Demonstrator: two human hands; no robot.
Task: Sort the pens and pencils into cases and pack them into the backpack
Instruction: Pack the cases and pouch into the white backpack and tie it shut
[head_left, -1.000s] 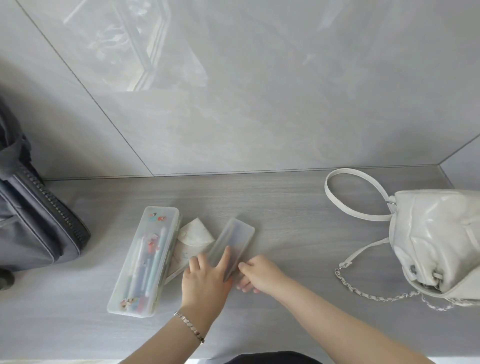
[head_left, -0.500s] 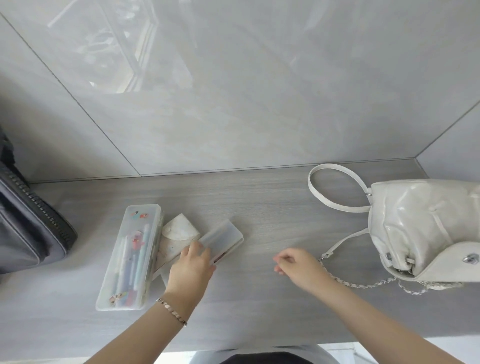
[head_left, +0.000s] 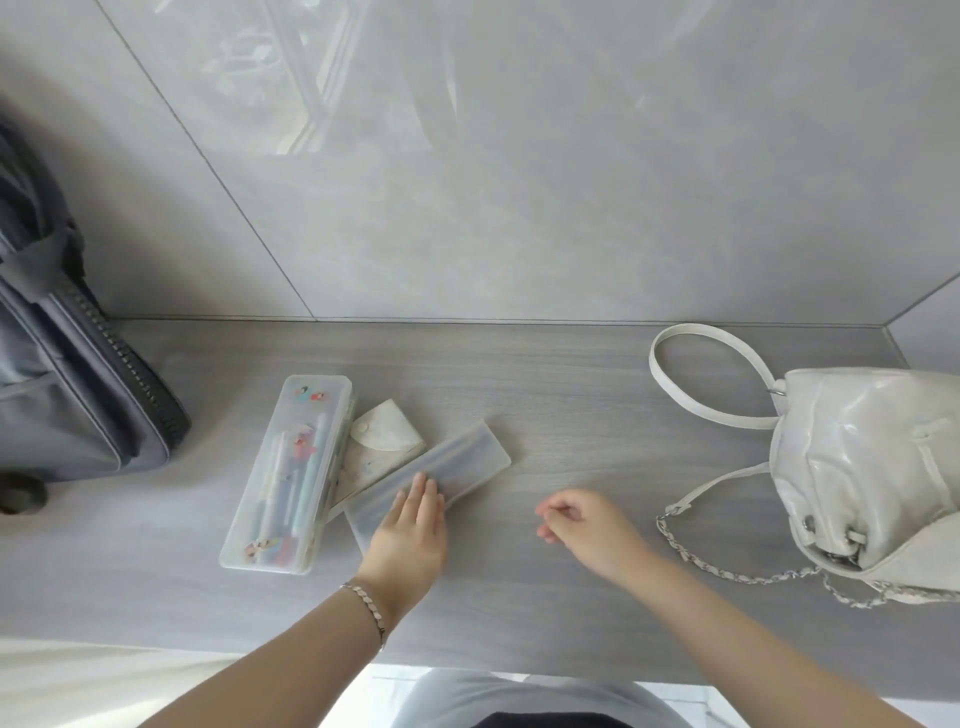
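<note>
Two frosted plastic pencil cases lie on the grey wooden shelf (head_left: 571, 395). The larger case (head_left: 288, 473), left, is closed and holds several coloured pens. The slimmer case (head_left: 457, 462) lies slanted to its right, lid on. My left hand (head_left: 410, 525) rests flat on the slim case's near end, fingers straight. My right hand (head_left: 582, 525) hovers over the shelf to the right, fingers loosely curled, holding nothing. A white backpack-style bag (head_left: 867, 462) with strap and chain sits at the right.
A small white snap pouch (head_left: 382, 436) lies between the two cases, partly under them. A dark grey zippered bag (head_left: 67, 379) stands at the left edge. A glossy tiled wall rises behind the shelf.
My right hand let go of the slim case and drew away to the right. My left hand stayed on the case, which now lies more slanted.
</note>
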